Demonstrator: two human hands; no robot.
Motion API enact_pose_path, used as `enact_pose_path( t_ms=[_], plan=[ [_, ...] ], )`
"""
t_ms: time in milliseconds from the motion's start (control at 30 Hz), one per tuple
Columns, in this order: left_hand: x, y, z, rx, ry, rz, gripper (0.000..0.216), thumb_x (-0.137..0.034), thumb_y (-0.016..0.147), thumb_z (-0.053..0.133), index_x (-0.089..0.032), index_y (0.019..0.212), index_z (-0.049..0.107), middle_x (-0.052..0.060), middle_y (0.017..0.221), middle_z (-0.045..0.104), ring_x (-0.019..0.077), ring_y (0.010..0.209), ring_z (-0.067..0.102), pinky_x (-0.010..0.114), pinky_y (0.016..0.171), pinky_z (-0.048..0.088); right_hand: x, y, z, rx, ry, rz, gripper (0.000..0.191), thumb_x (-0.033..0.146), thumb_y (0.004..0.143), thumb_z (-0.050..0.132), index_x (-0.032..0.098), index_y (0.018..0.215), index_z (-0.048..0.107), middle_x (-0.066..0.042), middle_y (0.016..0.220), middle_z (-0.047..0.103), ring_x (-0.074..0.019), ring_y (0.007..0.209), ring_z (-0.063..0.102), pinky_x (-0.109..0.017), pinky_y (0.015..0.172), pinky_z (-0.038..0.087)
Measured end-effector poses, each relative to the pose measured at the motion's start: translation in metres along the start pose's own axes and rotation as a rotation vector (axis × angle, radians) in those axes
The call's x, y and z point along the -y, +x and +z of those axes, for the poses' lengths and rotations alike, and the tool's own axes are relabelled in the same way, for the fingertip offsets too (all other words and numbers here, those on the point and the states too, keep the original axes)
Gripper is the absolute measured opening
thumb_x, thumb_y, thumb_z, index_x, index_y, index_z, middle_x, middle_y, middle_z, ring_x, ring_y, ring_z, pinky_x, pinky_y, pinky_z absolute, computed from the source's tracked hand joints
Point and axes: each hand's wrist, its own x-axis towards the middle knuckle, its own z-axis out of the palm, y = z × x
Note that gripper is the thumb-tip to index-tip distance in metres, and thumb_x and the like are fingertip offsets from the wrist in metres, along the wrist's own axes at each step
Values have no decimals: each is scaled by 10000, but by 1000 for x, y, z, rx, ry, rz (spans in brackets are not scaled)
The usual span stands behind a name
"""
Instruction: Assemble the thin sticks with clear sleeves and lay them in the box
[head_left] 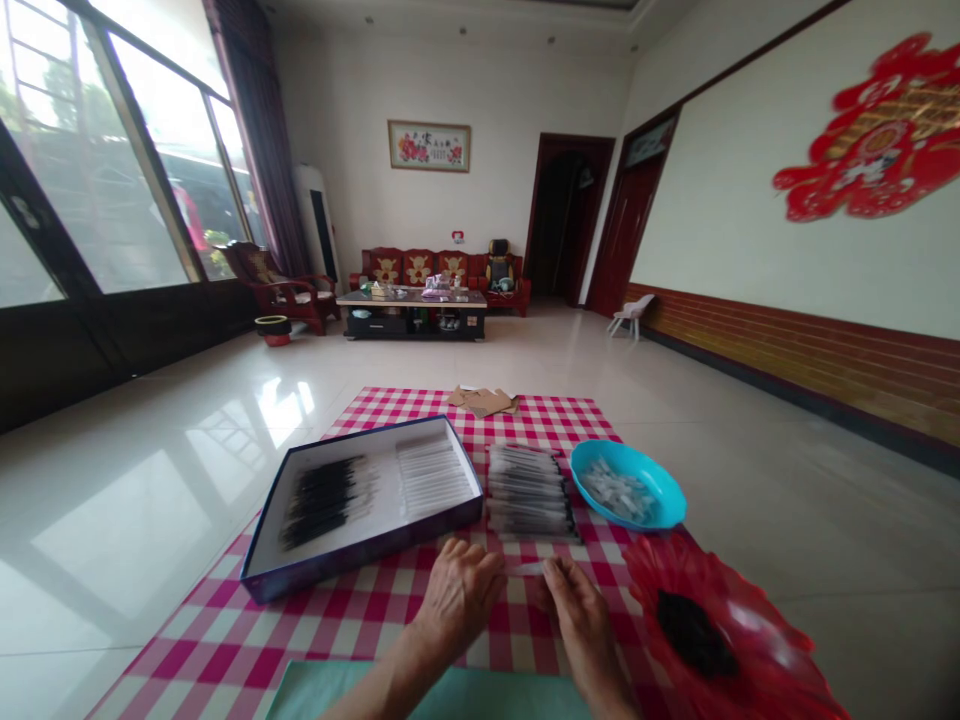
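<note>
My left hand [459,597] and my right hand [574,612] rest close together on the red-and-white checked tablecloth [360,620]. Both have their fingers curled, and between them they pinch a small clear packet [527,568]. Just beyond the fingers lies a stack of clear packets with dark contents [529,492]. To the left stands a shallow blue-rimmed box [352,565] holding dark strands and pale strips. A blue bowl [660,490] of small pale pieces sits to the right.
A red flower-shaped dish [757,640] with a dark heap lies at the near right. Brown card scraps [484,401] lie at the table's far edge. A teal mat [337,690] is at the near edge. A sofa and coffee table [411,310] stand far across the tiled floor.
</note>
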Motion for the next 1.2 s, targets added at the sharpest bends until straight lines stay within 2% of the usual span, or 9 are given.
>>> enact_pose_path(
  t_ms=[100, 233, 433, 567, 667, 867, 1067, 1133, 1200],
  plan=[
    [-13, 5, 13, -25, 29, 11, 182, -224, 892, 435, -211, 854, 613, 51, 746, 606, 176, 699, 545, 292, 666, 396, -3, 3, -1, -11, 9, -7, 347, 519, 626, 700, 196, 750, 662, 5, 676, 661, -184, 638, 589, -247, 574, 465],
    [-22, 7, 26, -94, 25, 41, 209, -205, 906, 410, -223, 812, 596, 48, 747, 587, 171, 708, 532, 280, 660, 406, -5, 6, -3, -4, 80, 27, 330, 495, 622, 721, 203, 765, 668, 6, 723, 683, -199, 698, 619, -266, 631, 498],
    [-22, 4, 31, -159, -83, 5, 158, -248, 904, 436, -208, 844, 576, 61, 780, 589, 182, 731, 547, 281, 649, 438, -17, 11, -8, 9, 171, 29, 275, 418, 635, 751, 205, 788, 669, 21, 743, 679, -176, 722, 616, -262, 678, 499],
    [-20, 4, 33, -126, -204, 8, 206, -246, 914, 409, -210, 779, 560, 47, 737, 592, 155, 693, 552, 254, 639, 426, -22, 12, -11, 24, 177, 21, 247, 405, 667, 730, 198, 784, 666, 15, 729, 661, -165, 697, 599, -266, 667, 496],
    [-21, 6, 30, -68, -357, -44, 221, -259, 900, 416, -202, 748, 565, 40, 708, 600, 137, 651, 545, 237, 603, 399, -20, 12, -12, 35, 129, 10, 250, 422, 670, 718, 202, 779, 671, 17, 718, 657, -163, 676, 592, -264, 653, 487],
    [-19, 11, 23, 161, -856, -342, 233, -336, 788, 525, -175, 622, 551, -33, 507, 501, 86, 475, 433, 212, 465, 287, -7, 11, -14, 80, 4, -11, 266, 452, 700, 685, 194, 760, 676, 19, 702, 648, -165, 676, 591, -243, 640, 461],
    [-6, 14, 19, 763, -1561, -609, 389, -505, 637, 668, -175, 590, 466, -61, 479, 448, 35, 344, 270, 190, 376, 175, -5, 9, -15, 231, 104, -18, 252, 423, 726, 678, 177, 782, 668, 9, 690, 613, -148, 643, 555, -247, 624, 454],
    [-7, 13, 19, 760, -1582, -599, 383, -508, 648, 663, -174, 614, 479, -64, 488, 449, 33, 347, 266, 189, 382, 179, -7, 9, -15, 254, 151, 4, 236, 414, 729, 679, 184, 778, 663, 9, 695, 609, -146, 650, 553, -251, 631, 456],
    [-11, 12, 19, 585, -1424, -507, 353, -504, 711, 607, -167, 642, 526, -51, 495, 472, 53, 376, 325, 199, 401, 218, -9, 10, -13, 244, 192, 20, 246, 426, 737, 669, 188, 801, 663, 2, 720, 619, -152, 673, 568, -261, 650, 465]
  ],
)
